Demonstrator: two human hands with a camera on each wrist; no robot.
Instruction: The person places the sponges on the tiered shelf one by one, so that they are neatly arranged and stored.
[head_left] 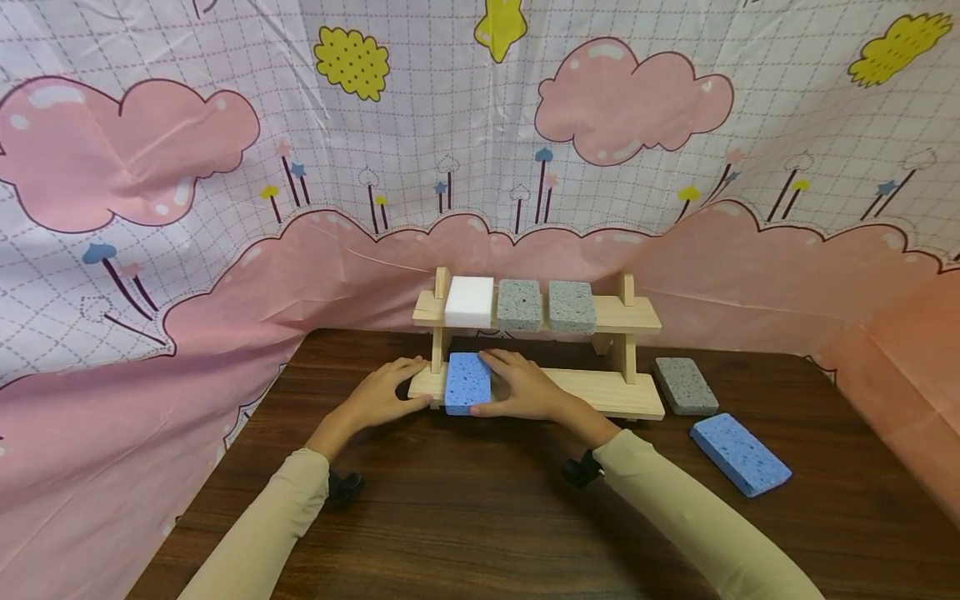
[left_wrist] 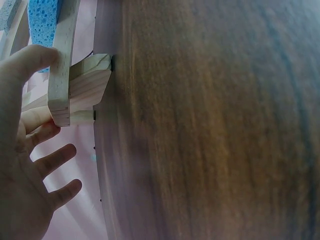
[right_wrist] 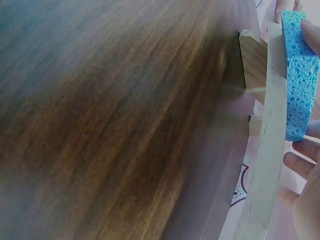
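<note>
A two-tier wooden shelf (head_left: 600, 390) stands on the table. On the left part of its lower board lies a blue sponge (head_left: 468, 382), flat, with one end at the board's front edge. My right hand (head_left: 525, 390) holds this sponge from the right, thumb at the near end and fingers at the far end. At the shelf's left end, my left hand (head_left: 378, 396) grips the lower board. In the left wrist view the thumb (left_wrist: 37, 57) presses the board's front edge, while another finger touches its end and two more are spread apart in the air.
On the upper board sit a white block (head_left: 469, 301) and two grey sponges (head_left: 519, 304). To the right of the shelf, a grey sponge (head_left: 686, 386) and another blue sponge (head_left: 741, 454) lie on the dark wooden table (head_left: 465, 517). A patterned cloth (head_left: 450, 192) hangs behind.
</note>
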